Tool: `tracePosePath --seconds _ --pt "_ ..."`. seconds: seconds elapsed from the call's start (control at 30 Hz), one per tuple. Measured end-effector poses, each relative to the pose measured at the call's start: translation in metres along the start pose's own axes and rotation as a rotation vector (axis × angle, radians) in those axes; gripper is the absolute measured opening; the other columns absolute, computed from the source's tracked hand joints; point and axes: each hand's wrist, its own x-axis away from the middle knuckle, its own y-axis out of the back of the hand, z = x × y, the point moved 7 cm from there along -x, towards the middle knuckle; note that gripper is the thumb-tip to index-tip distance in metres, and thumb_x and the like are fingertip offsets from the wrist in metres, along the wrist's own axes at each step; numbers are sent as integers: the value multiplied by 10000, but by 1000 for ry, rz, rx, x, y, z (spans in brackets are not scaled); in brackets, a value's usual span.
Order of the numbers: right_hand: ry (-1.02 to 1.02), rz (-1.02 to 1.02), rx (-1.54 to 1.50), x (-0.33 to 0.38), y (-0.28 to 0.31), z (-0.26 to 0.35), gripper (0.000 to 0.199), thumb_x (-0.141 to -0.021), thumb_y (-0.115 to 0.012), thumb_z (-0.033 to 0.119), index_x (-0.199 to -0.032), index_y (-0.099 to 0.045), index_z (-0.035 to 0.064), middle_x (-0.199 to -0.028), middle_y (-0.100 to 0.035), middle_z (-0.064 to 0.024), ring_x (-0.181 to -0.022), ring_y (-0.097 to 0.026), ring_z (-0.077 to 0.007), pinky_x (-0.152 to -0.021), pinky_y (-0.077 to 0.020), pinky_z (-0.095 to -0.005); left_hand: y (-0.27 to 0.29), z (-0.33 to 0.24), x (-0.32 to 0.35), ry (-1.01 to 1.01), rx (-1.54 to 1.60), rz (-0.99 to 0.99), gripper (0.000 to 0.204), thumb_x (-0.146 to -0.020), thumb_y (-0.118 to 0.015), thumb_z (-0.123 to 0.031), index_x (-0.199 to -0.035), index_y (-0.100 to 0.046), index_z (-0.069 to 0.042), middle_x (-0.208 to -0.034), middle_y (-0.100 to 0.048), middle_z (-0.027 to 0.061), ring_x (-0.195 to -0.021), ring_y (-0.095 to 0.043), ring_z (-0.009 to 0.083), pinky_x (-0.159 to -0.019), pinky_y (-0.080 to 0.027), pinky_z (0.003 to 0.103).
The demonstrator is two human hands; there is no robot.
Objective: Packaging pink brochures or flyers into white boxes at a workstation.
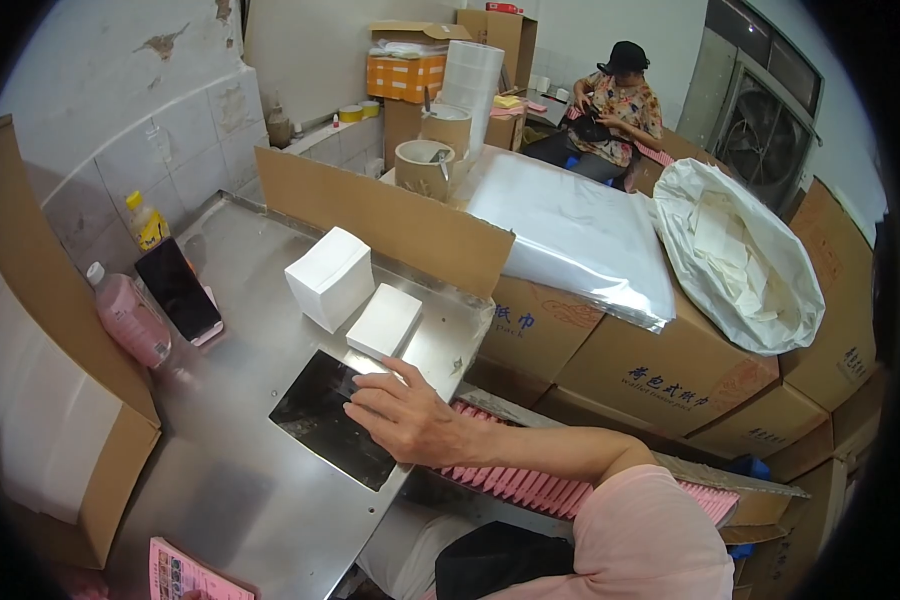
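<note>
Head view: right hand point(410, 415) palm down above the dark rectangle point(315, 420) in the steel table point(210, 470). Fingers partly curled and spread, with nothing visible in grasp; underside of palm hidden. Index fingertip close to the near edge of the short white stack point(384, 320); cannot tell whether touching. Tall white stack point(328, 280) just beside it, to the left and farther back; both on the table. Left hand point(193, 595) almost wholly cut off by the lower edge, only a bit of finger showing at the pink packet point(195, 574); cannot tell grip or spread. Packet well apart from both stacks. Row of packets point(545, 485) below the right forearm. Phone point(178, 290) propped near the pink bottle point(130, 315). Sack point(690, 215) and clear film point(570, 230) on cartons point(660, 375). Farther off, seated co-worker point(642, 112), head bent.
</note>
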Motion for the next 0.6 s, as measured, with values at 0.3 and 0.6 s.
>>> tracePosePath --seconds 0.3,0.6 --pt "6 0 -16 -1 -6 4 357 -673 -727 11 -1025 -671 -16 -1023 -630 -111 -1089 -609 -279 -1035 -418 -529 -2 6 2 -2 -38 -2 168 -948 -656 -172 -947 -664 -4 -874 -666 188 -774 -621 370 -706 -498 451" --pt "-2 0 1 3 -4 3 355 -670 -722 22 -1019 -671 -19 -1025 -628 -113 -1094 -607 -281 -1041 -412 -526 0 -1 0 33 -24 17 159 -953 -644 -175 -935 -663 -18 -880 -673 164 -773 -628 362 -701 -495 456"
